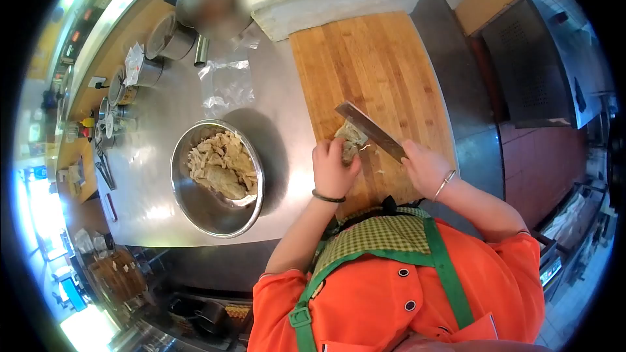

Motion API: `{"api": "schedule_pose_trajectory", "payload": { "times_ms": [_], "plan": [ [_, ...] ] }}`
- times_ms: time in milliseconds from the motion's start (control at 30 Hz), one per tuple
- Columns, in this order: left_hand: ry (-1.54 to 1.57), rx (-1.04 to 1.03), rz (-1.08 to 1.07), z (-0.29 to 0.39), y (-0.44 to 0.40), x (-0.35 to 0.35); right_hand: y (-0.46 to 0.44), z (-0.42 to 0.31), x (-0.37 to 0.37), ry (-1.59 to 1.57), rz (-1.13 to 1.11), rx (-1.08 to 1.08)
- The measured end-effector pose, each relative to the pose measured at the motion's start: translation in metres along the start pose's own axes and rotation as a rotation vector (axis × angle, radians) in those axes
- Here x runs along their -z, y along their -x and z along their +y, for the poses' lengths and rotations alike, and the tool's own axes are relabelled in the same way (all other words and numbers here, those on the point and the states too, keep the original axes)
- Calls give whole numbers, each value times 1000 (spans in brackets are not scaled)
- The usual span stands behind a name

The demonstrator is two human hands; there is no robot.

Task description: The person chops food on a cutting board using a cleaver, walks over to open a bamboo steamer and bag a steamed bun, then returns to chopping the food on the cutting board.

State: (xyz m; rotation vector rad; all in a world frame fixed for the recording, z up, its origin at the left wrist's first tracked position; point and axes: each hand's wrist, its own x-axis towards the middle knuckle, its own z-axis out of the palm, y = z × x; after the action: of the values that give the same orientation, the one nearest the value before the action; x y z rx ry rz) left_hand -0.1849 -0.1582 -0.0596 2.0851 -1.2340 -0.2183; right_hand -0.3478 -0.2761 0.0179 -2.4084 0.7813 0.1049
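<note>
Item: one pale, ragged piece of food (350, 134), probably meat, though the left fingers cover part of it; lies on the cutting board just beyond and beneath those fingertips. Left hand (335, 168): fingers curled down onto the piece, holding it against the board; dark band (328, 197) at the wrist. Right hand (425, 169): fingers closed around the handle end of a cleaver (373, 132), its blade slanting away from them past the far side of the piece; silvery bangle (445, 184) at the wrist. Wooden cutting board (365, 58): below both sets of fingers and extending well ahead of them. Metal bowl (195, 205): left of the left fingers, apart from them, containing pale food pieces (225, 163). Clear plastic bag (227, 85): ahead and left of the left fingers, on the metal worktop (153, 163). White block (332, 10): well ahead of both hands' fingers, at the board's far end.
</note>
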Motion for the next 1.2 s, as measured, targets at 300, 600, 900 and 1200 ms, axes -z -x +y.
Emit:
{"api": "schedule_pose_trajectory", "payload": {
  "times_ms": [300, 600, 900, 1200],
  "plan": [
    [459, 200, -7, -4, 42, -15, 10, -11, -14, -133, -127, -28],
    [341, -126, 8, -6, 57, -31, 37, -20, -8, -131, -140, -97],
    [181, -259, 138, -5, 36, -23, 46, -18, -6, 4, -260, -116],
    [262, -213, 176, -14, 36, -27, 6, -33, -13, 69, -343, -49]
  ]
}}
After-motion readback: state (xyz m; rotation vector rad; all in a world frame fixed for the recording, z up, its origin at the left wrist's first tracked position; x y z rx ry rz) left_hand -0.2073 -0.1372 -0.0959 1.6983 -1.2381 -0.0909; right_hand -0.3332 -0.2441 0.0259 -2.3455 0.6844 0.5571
